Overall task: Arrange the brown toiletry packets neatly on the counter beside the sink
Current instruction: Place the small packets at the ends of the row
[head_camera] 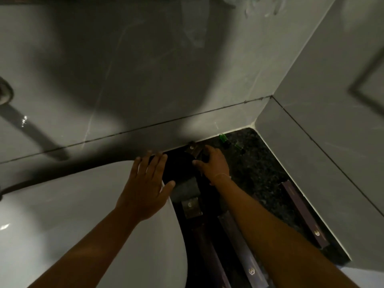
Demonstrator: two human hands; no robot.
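My right hand (pixel 213 163) is closed on a small brown packet (pixel 193 149) at the back of the dark speckled counter (pixel 259 169), close to the wall. My left hand (pixel 145 186) lies flat with fingers spread on the rim of the white sink (pixel 72 204), holding nothing. A second small brown packet (pixel 192 208) lies on the counter between my arms. Long brown packets lie lengthwise: one (pixel 239 244) beside my right forearm, one (pixel 209 256) left of it, one (pixel 303 210) along the right wall.
Two small green bottles (pixel 223 138) (pixel 240 146) stand in the back corner of the counter. Grey tiled walls (pixel 187 69) close the counter at the back and right. A tap fitting (pixel 5 93) shows at the far left. The scene is dim.
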